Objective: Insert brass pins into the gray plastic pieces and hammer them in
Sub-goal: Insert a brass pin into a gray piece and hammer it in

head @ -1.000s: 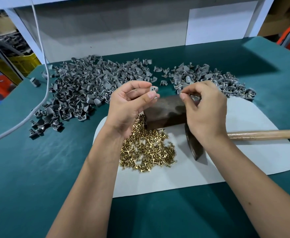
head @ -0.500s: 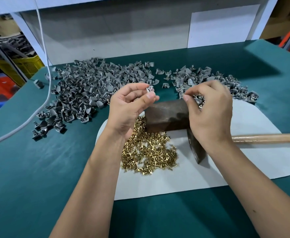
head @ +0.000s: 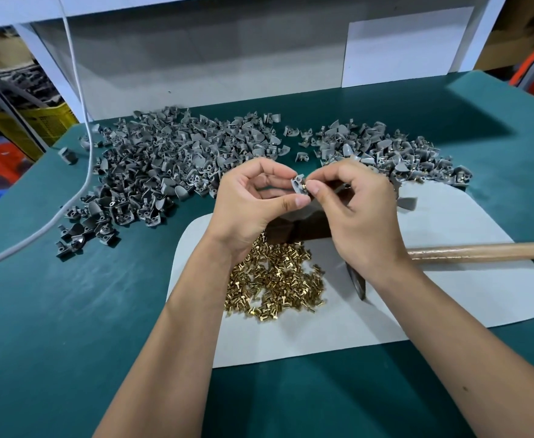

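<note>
The hands have closed together since a moment ago: the left hand (head: 246,203) pinches a small gray plastic piece (head: 298,184) above the dark block (head: 300,227), and the right hand (head: 358,213) pinches a brass pin (head: 304,185) against it, lying roughly sideways. Loose brass pins (head: 275,279) lie below on the white mat (head: 448,311); gray heaps (head: 164,159) lie beyond, the hammer (head: 480,249) to the right.

Gray pieces (head: 164,159), brass pins (head: 275,279), white mat (head: 448,295), teal table (head: 54,311), yellow crate (head: 43,121).
</note>
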